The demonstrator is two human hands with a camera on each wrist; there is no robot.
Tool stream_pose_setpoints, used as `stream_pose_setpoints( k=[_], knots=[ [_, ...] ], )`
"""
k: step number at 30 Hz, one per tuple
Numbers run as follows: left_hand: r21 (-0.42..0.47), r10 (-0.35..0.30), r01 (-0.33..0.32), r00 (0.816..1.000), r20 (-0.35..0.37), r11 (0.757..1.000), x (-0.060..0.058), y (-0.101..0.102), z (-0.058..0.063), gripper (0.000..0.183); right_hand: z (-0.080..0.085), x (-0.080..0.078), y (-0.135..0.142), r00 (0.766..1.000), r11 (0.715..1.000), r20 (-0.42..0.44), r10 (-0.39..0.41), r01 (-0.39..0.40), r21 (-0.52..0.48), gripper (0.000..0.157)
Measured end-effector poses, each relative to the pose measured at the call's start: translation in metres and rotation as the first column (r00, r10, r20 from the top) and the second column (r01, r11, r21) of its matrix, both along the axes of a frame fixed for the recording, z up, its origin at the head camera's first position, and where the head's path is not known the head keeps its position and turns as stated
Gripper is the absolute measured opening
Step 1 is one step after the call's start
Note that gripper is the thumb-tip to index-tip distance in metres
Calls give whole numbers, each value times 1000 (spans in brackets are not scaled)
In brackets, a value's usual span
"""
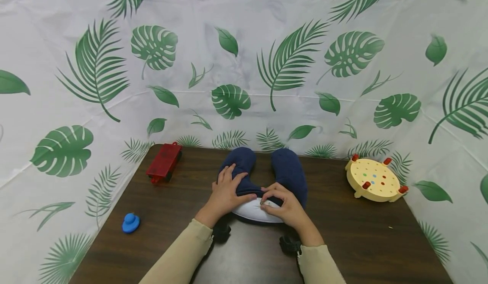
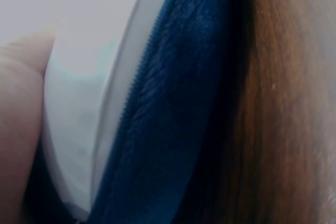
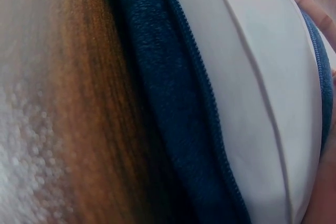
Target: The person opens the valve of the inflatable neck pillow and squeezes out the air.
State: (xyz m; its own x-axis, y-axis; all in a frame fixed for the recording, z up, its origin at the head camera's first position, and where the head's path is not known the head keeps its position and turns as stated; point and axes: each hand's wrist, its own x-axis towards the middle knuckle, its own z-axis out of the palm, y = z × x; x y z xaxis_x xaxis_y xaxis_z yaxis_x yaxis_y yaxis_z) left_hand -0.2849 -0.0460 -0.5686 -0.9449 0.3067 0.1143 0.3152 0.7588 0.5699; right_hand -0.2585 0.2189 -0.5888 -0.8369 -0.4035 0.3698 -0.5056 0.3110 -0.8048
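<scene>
A navy U-shaped neck pillow [image 1: 291,174] lies on the table with its two ends pointing away. Along its near curve the zipper [image 3: 207,85] is undone, and the white inner cushion [image 2: 79,108] bulges through the gap. My left hand [image 1: 225,193] rests spread on the pillow's left side, its thumb touching the white part. With bent thumb and forefinger, my right hand [image 1: 284,205] pinches at the far edge of the opening. What exactly sits between those fingertips is too small to tell.
A red toy cart [image 1: 164,162] stands at the back left of the dark wooden table [image 1: 328,254]. Nearer on that side is a blue knobbed piece [image 1: 131,223]. A round yellow toy with red pegs [image 1: 371,179] is at the right. A leaf-print cloth [image 1: 244,55] hangs behind.
</scene>
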Motion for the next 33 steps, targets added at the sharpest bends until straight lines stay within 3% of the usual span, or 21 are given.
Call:
stream_pose_setpoints(
  k=[33],
  knots=[
    [5,-26,26,999,37,1000,-18,-4,7,89,10,-10,-6,999,999,33,-33,32,10,18]
  ],
)
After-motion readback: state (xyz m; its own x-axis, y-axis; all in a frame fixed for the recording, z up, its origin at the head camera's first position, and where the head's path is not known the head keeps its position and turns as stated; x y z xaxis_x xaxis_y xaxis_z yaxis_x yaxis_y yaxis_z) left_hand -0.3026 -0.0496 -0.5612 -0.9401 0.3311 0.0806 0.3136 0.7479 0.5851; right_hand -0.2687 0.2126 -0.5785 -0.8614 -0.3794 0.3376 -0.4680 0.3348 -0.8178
